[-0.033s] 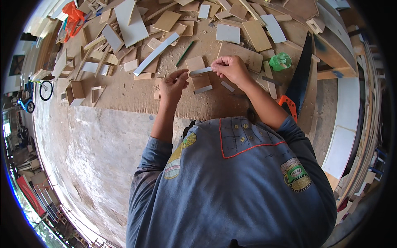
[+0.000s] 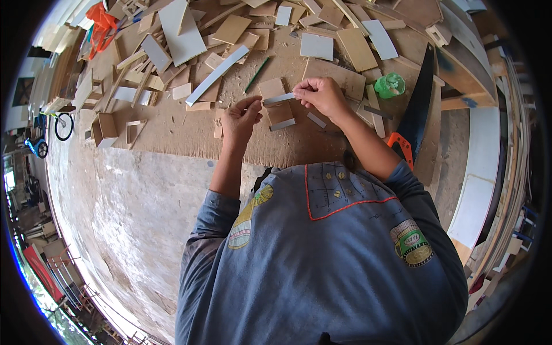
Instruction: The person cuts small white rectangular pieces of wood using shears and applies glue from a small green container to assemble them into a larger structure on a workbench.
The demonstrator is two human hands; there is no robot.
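A narrow pale strip (image 2: 279,99) is stretched between my two hands above the workbench. The fingers of my right hand (image 2: 323,98) pinch its right end. My left hand (image 2: 241,118) is closed at the left end, thumb and forefinger together; the exact contact is small in the picture. Beneath the strip lie small wooden blocks (image 2: 272,87), and a short white-faced piece (image 2: 282,124) sits just nearer to me. Another small pale strip (image 2: 316,119) rests below my right hand. A dark green pencil (image 2: 256,75) lies beyond my hands, beside a long white-faced strip (image 2: 217,75).
Wood offcuts (image 2: 232,29) are heaped across the far side of the workbench (image 2: 190,135). At right lie a handsaw (image 2: 421,106) with an orange handle and a green tub (image 2: 390,85). An open wooden box (image 2: 104,129) stands at the left edge. An orange bag (image 2: 102,29) hangs far left.
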